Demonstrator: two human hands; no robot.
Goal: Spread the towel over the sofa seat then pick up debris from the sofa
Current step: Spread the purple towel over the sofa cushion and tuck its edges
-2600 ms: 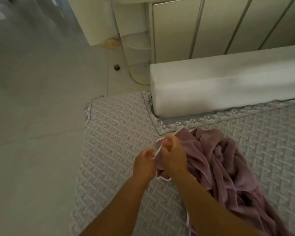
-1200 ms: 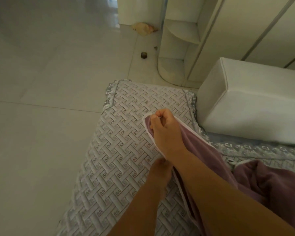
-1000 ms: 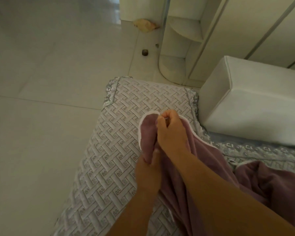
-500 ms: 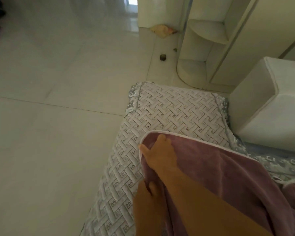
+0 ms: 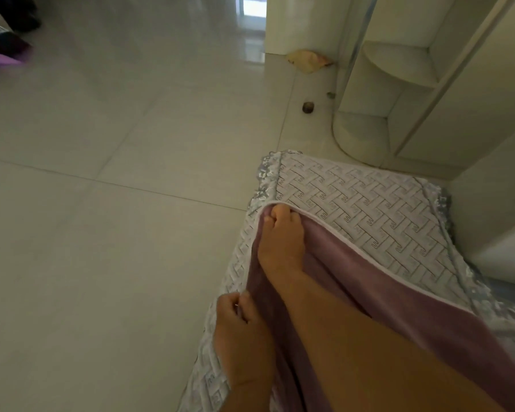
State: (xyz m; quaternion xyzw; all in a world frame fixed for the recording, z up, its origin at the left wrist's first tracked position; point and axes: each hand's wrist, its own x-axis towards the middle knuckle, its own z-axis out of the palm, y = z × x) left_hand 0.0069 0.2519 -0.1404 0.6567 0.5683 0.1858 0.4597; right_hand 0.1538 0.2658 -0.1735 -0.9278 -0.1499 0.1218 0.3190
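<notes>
A mauve towel [image 5: 393,295] with a white hem lies across the sofa seat [image 5: 354,200], which has a grey woven-pattern cover. My right hand [image 5: 281,239] pinches the towel's far corner near the seat's left front edge. My left hand [image 5: 240,328] grips the towel's side hem closer to me, at the seat's left edge. The hem runs taut from my right hand toward the lower right. I make out no debris on the sofa.
A white sofa armrest [image 5: 497,209] rises at the right. A cream cabinet with curved corner shelves [image 5: 378,93] stands behind. On the tiled floor [image 5: 101,203] lie a tan scrap [image 5: 308,60] and a small dark object [image 5: 308,107]. Dark and purple items [image 5: 3,52] sit far left.
Both hands have pulled the towel's corner toward the seat's left edge, and the hem is now straighter. My left hand slid back along the side hem. The camera view shifted left.
</notes>
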